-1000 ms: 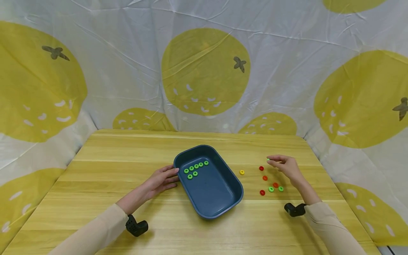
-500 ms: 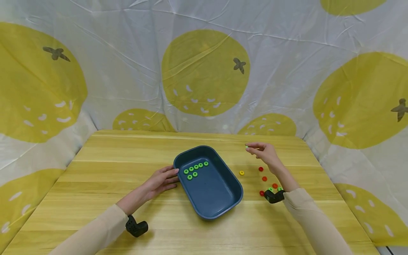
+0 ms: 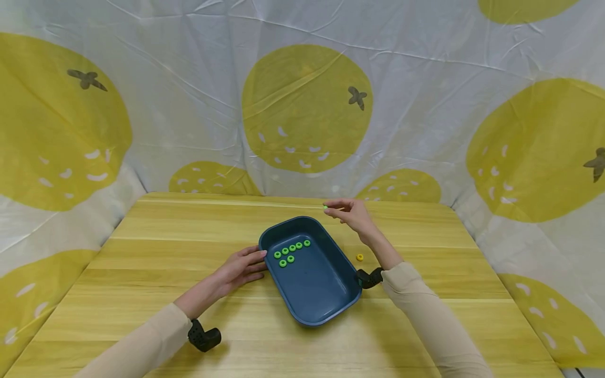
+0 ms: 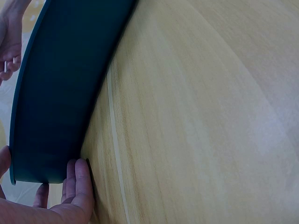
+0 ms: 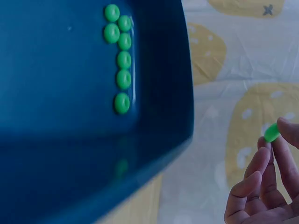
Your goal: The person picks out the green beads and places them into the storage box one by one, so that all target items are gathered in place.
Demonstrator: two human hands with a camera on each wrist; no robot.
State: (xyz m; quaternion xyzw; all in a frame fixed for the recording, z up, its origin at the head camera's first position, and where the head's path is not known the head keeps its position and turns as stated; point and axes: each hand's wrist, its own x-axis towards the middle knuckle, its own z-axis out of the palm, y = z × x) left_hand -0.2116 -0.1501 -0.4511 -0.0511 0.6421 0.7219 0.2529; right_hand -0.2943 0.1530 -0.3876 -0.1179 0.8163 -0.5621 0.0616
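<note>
My left hand (image 3: 238, 268) rests against the left end of a dark blue tray (image 3: 309, 289). Its thumb lies at the rim, and in the left wrist view its straight fingers (image 4: 84, 182) touch the outer wall. Several green ring-shaped beads (image 3: 292, 248) lie on the tray floor toward its far left end, a row with two more in front. Beyond the tray's far edge, my right hand (image 3: 354, 214) is raised and pinches another green ring-shaped bead (image 5: 272, 132) between thumb and fingertips, apart from the tray.
A yellow ring (image 3: 360, 258) lies on the wooden table (image 3: 227, 325) just right of the tray. My right sleeve (image 3: 420, 304) hides the table behind it. A white curtain (image 3: 189, 105) printed with yellow fruit hangs behind the table.
My right hand has moved left and away from me, carrying the pinched green bead. My right forearm now covers the red, orange and green rings seen earlier. Left hand and tray stay put.
</note>
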